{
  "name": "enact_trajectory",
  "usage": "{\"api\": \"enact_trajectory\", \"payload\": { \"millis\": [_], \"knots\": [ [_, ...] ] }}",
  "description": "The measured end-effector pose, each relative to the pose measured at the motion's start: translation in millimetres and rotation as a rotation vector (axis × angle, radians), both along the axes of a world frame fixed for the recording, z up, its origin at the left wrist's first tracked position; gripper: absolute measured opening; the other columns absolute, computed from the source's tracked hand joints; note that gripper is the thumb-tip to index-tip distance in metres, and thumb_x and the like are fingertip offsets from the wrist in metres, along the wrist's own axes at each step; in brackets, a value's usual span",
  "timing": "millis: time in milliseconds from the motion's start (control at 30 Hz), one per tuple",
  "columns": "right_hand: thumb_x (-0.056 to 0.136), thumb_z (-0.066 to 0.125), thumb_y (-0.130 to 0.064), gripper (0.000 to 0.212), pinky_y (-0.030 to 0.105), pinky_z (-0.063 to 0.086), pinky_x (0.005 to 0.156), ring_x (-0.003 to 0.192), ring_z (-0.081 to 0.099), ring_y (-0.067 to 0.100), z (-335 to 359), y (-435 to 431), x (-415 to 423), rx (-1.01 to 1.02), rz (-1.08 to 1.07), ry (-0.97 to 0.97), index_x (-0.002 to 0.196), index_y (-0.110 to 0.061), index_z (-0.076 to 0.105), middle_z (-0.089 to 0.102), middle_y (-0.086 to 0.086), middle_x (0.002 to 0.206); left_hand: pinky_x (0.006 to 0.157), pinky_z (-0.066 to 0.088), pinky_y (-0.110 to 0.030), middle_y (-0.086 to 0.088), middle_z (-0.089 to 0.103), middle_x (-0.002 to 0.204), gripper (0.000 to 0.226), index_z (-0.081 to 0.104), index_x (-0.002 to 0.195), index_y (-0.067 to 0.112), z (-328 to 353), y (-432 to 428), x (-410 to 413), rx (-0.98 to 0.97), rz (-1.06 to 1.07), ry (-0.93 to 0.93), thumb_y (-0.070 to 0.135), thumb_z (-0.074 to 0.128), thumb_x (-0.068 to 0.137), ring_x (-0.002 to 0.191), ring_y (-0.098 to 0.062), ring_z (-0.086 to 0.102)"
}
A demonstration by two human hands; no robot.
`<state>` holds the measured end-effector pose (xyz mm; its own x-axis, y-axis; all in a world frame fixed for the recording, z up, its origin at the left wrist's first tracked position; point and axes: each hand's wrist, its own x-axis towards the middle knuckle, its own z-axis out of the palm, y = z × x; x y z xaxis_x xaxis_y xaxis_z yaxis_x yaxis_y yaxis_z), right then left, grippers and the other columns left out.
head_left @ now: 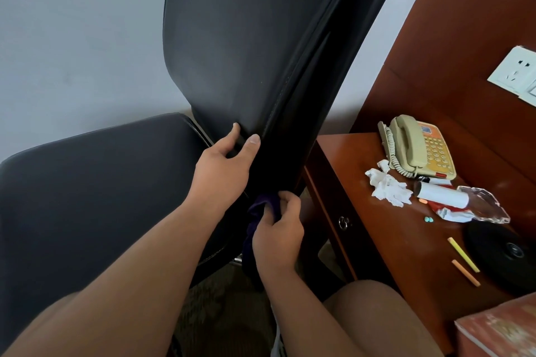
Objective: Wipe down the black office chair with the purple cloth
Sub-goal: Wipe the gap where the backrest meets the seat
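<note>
The black office chair (249, 46) fills the middle, its tall backrest leaning up and its seat (95, 182) spreading to the left. My left hand (224, 165) grips the bottom edge of the backrest, thumb on the side edge and fingers curled round the lower rim. Just below, my right hand (278, 232) holds the bunched purple cloth (258, 211) against the lower side of the backrest, where it meets the seat. Part of the cloth hangs down under my hand in shadow.
A reddish wooden desk (362, 211) stands close on the right, carrying a beige telephone (417, 148), crumpled white tissue (388, 188), a white tube, a clear glass ashtray (487, 206), pills, coloured sticks and a black round object (499, 252). A wall socket (516, 72) is above. Grey wall lies behind.
</note>
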<state>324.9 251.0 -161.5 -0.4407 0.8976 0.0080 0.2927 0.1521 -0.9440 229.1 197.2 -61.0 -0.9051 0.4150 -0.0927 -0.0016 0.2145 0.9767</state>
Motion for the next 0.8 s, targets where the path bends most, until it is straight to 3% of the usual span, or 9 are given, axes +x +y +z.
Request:
{"api": "enact_trajectory", "payload": {
  "millis": [67,133,233,333,400,500,600,700,800],
  "knots": [
    [0.098,0.059,-0.012,0.036,0.011,0.053,0.076,0.103,0.064,-0.002,11.8,-0.2,0.7,0.019,-0.003,0.119,0.128,-0.031,0.051,0.065,-0.013,0.123,0.071,0.061,-0.025,0.041,0.063,0.069,0.062,0.043,0.148,0.045,0.4,-1.9,-1.3,-0.014,-0.013,0.008,0.058,0.063,0.092,0.062,0.011,0.060],
    [0.097,0.059,-0.011,0.036,0.023,0.058,0.085,0.108,0.066,0.005,18.6,2.6,-0.7,0.055,-0.004,0.179,0.126,-0.032,0.050,0.068,-0.010,0.121,0.071,0.061,-0.027,0.043,0.062,0.070,0.062,0.043,0.148,0.045,0.8,-2.6,-1.7,-0.013,-0.015,0.007,0.058,0.064,0.091,0.065,0.004,0.060],
    [0.097,0.058,-0.013,0.035,0.034,0.061,0.084,0.105,0.067,0.008,17.1,8.0,-2.2,0.078,-0.032,0.123,0.123,-0.033,0.049,0.067,-0.010,0.119,0.068,0.061,-0.022,0.036,0.068,0.079,0.062,0.043,0.148,0.045,0.6,-2.9,-1.7,-0.006,-0.017,0.003,0.058,0.064,0.091,0.065,0.004,0.061],
    [0.097,0.060,-0.014,0.036,0.036,0.060,0.085,0.106,0.066,0.009,11.1,7.4,-1.0,0.085,-0.046,0.016,0.124,-0.035,0.048,0.065,-0.011,0.121,0.073,0.062,-0.036,0.037,0.062,0.065,0.062,0.042,0.149,0.047,2.4,-3.0,-0.1,-0.011,-0.025,-0.014,0.059,0.063,0.092,0.073,-0.005,0.061],
    [0.097,0.060,-0.015,0.037,0.037,0.060,0.085,0.107,0.067,0.011,8.7,5.9,-1.8,0.078,-0.032,-0.025,0.125,-0.035,0.047,0.065,-0.010,0.123,0.074,0.060,-0.036,0.034,0.062,0.061,0.062,0.040,0.150,0.047,3.4,-1.9,1.8,-0.008,-0.023,-0.026,0.058,0.062,0.092,0.072,-0.010,0.058],
    [0.097,0.061,-0.017,0.033,0.035,0.060,0.082,0.105,0.067,0.013,6.1,7.9,-4.2,0.047,-0.046,-0.044,0.123,-0.034,0.048,0.066,-0.010,0.121,0.062,0.055,-0.025,0.016,0.065,0.074,0.063,0.038,0.151,0.046,3.4,0.6,5.3,0.005,-0.021,-0.016,0.058,0.061,0.093,0.065,-0.011,0.052],
    [0.096,0.062,-0.015,0.033,0.030,0.059,0.079,0.105,0.067,0.012,5.9,9.0,-3.6,0.021,-0.042,-0.032,0.119,-0.035,0.048,0.066,-0.011,0.120,0.057,0.050,-0.019,0.016,0.065,0.070,0.063,0.037,0.151,0.046,3.1,0.4,7.1,0.018,-0.024,-0.014,0.057,0.061,0.093,0.062,-0.009,0.051],
    [0.095,0.062,-0.007,0.037,0.022,0.059,0.077,0.102,0.067,0.005,19.4,8.4,0.9,-0.061,-0.026,0.133,0.114,-0.035,0.050,0.069,-0.010,0.114,0.059,0.051,-0.022,0.014,0.062,0.069,0.064,0.039,0.150,0.046,3.4,-0.9,7.4,0.031,-0.007,-0.020,0.057,0.063,0.092,0.063,-0.012,0.051],
    [0.093,0.065,-0.005,0.035,0.022,0.058,0.077,0.092,0.067,-0.002,53.5,16.3,4.7,0.057,-0.072,0.290,0.112,-0.031,0.052,0.071,-0.011,0.099,0.049,0.046,-0.010,0.022,0.064,0.068,0.064,0.043,0.149,0.045,5.4,0.3,6.9,0.043,0.003,-0.005,0.056,0.066,0.090,0.055,-0.002,0.053]
  ]
}}
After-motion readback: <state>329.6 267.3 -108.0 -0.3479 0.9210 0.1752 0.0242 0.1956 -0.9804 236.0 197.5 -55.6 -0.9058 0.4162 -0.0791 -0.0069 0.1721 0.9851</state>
